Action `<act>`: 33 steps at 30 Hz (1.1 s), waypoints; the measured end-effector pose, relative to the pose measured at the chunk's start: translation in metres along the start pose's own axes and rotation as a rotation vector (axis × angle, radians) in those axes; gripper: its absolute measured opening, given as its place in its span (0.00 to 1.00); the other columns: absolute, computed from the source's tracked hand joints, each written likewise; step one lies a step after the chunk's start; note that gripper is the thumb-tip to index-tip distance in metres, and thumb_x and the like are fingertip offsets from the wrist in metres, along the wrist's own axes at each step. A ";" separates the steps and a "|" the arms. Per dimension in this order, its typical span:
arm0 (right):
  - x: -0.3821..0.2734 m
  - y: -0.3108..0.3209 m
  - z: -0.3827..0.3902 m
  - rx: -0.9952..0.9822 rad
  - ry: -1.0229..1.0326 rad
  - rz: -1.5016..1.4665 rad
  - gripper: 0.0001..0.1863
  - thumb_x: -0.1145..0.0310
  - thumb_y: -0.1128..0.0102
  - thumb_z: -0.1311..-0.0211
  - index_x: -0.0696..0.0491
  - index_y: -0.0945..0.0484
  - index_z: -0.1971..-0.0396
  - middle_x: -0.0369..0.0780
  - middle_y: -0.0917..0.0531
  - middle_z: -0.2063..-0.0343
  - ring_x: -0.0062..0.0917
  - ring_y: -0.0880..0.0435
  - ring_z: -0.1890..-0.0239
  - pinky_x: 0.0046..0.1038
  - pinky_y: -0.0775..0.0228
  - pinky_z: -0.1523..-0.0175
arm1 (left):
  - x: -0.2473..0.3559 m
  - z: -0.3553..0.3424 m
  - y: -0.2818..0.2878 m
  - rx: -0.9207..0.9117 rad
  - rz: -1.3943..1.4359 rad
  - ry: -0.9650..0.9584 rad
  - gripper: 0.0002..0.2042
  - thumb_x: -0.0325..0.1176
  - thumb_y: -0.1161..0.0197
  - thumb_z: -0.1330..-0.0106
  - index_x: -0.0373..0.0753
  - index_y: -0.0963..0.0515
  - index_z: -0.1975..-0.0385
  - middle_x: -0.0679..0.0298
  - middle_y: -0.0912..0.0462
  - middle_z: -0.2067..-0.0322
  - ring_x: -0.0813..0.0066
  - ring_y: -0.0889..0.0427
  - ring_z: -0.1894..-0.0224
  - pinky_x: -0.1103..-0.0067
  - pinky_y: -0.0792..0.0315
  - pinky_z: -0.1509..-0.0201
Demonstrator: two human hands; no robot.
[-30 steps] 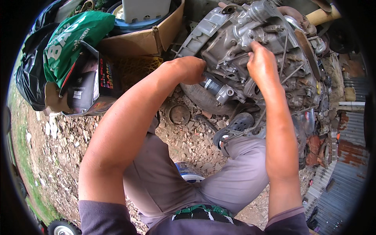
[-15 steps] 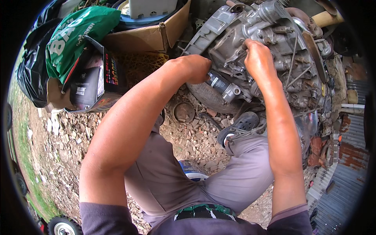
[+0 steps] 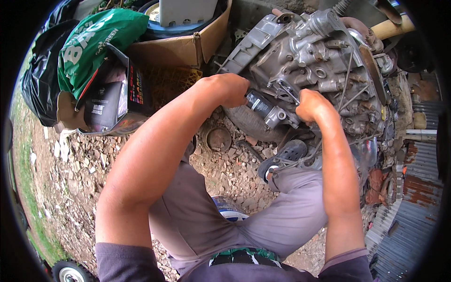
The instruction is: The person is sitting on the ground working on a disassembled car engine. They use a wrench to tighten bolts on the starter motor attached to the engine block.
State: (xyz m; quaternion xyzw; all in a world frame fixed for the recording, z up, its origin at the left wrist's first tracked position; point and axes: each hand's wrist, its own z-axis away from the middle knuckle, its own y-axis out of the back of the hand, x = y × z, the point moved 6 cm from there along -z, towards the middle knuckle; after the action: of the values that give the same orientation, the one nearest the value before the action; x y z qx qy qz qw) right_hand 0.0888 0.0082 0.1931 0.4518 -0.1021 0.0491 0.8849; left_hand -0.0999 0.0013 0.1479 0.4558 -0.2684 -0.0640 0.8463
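The left of two fisheye cameras on the person's head looks steeply down past the shirt (image 3: 124, 261) at the lower edge, upright and unmirrored. The left arm (image 3: 145, 174) and right arm (image 3: 336, 174) reach in close below the lens, with the trousers (image 3: 282, 211) and ground (image 3: 75, 169) farther beneath. Beyond them the engine (image 3: 268, 58) fills the upper right, while metal sheets (image 3: 416, 216) bend along the dark right rim.

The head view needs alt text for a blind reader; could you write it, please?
A person's left hand is by a black cylinder at a metal engine, while the right hand apparently holds a metal tool. Stony ground lies below.
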 end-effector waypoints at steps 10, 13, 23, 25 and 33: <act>-0.021 0.048 0.023 0.820 0.372 -0.332 0.10 0.73 0.46 0.43 0.61 0.23 0.63 0.56 0.20 0.70 0.49 0.21 0.60 0.43 0.31 0.54 | -0.006 -0.005 0.001 0.098 0.019 -0.012 0.17 0.42 0.39 0.40 0.37 0.20 0.58 0.55 0.18 0.58 0.57 0.21 0.52 0.68 0.27 0.49; -0.023 0.051 0.018 0.855 0.362 -0.335 0.09 0.73 0.46 0.43 0.60 0.22 0.64 0.56 0.20 0.70 0.50 0.22 0.61 0.44 0.31 0.54 | -0.002 -0.008 -0.002 0.088 0.016 -0.039 0.17 0.41 0.39 0.41 0.37 0.21 0.56 0.54 0.18 0.58 0.57 0.21 0.52 0.67 0.27 0.49; -0.022 0.066 0.039 0.762 0.421 -0.505 0.12 0.70 0.45 0.42 0.57 0.22 0.59 0.56 0.20 0.67 0.50 0.22 0.58 0.43 0.31 0.52 | 0.036 -0.020 0.048 0.701 0.405 -0.268 0.20 0.39 0.38 0.41 0.37 0.25 0.50 0.49 0.20 0.56 0.52 0.23 0.51 0.67 0.30 0.46; -0.016 0.072 0.046 0.754 0.458 -0.519 0.15 0.69 0.45 0.42 0.55 0.23 0.55 0.56 0.20 0.64 0.50 0.22 0.56 0.42 0.31 0.51 | 0.047 -0.023 0.050 0.672 0.411 -0.289 0.18 0.38 0.38 0.40 0.38 0.24 0.52 0.51 0.19 0.59 0.51 0.22 0.53 0.67 0.30 0.49; 0.057 0.050 0.071 0.937 0.565 -1.288 0.16 0.72 0.47 0.35 0.55 0.28 0.48 0.35 0.20 0.68 0.12 0.25 0.70 0.14 0.34 0.69 | 0.020 -0.055 0.002 0.803 1.196 -0.053 0.13 0.33 0.35 0.41 0.35 0.23 0.58 0.57 0.17 0.64 0.65 0.18 0.61 0.74 0.27 0.57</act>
State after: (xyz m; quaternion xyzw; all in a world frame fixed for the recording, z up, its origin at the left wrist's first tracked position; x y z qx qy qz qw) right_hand 0.1260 -0.0202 0.2856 0.7127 0.4314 -0.3167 0.4535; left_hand -0.0547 0.0359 0.1332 0.5050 -0.4952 0.5031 0.4967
